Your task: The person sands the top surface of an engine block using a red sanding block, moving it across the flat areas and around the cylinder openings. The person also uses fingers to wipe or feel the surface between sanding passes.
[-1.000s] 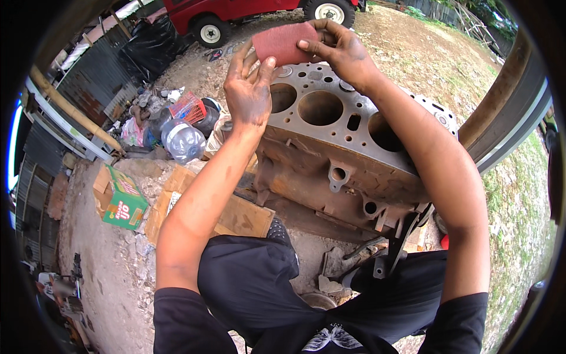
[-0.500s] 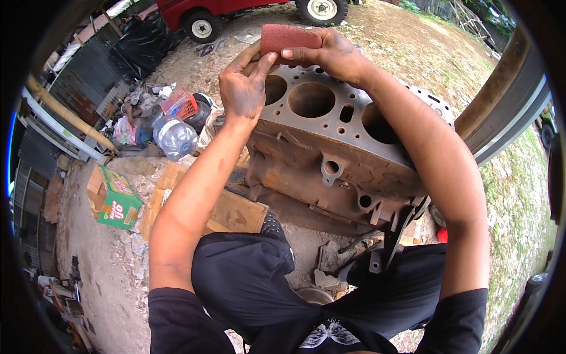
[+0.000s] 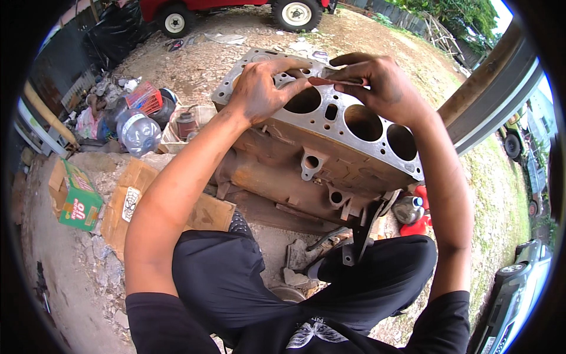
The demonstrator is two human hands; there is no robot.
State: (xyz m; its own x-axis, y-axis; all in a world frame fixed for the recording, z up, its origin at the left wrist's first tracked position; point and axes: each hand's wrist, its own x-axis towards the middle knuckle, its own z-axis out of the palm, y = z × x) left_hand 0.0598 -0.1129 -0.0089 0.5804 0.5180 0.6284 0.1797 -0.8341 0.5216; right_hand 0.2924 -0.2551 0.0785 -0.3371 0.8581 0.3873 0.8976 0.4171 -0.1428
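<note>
A rusty engine block point(image 3: 268, 154) stands in front of my knees, its grey flat top facing up with several round cylinder bores. Above that top I hold a piece of reddish-brown sandpaper point(image 3: 321, 81), seen nearly edge-on. My right hand point(image 3: 386, 85) grips it between thumb and fingers at its right part. The thumb and index finger of my left hand point(image 3: 259, 88) pinch its left end, over one of the bores. Whether the sandpaper touches the metal, I cannot tell.
Left of the block lie flattened cardboard point(image 3: 209, 212), a green box point(image 3: 82, 197), a clear plastic jug point(image 3: 139, 131) and a red crate point(image 3: 144, 97). A dark bracket point(image 3: 361, 233) juts out near my right knee. A post point(image 3: 480, 76) rises at right; a red vehicle point(image 3: 236, 7) stands behind.
Both hands have come down and to the right, closer to the block's top. The sandpaper, which faced me broadside, is now tilted nearly edge-on. The view has shifted too.
</note>
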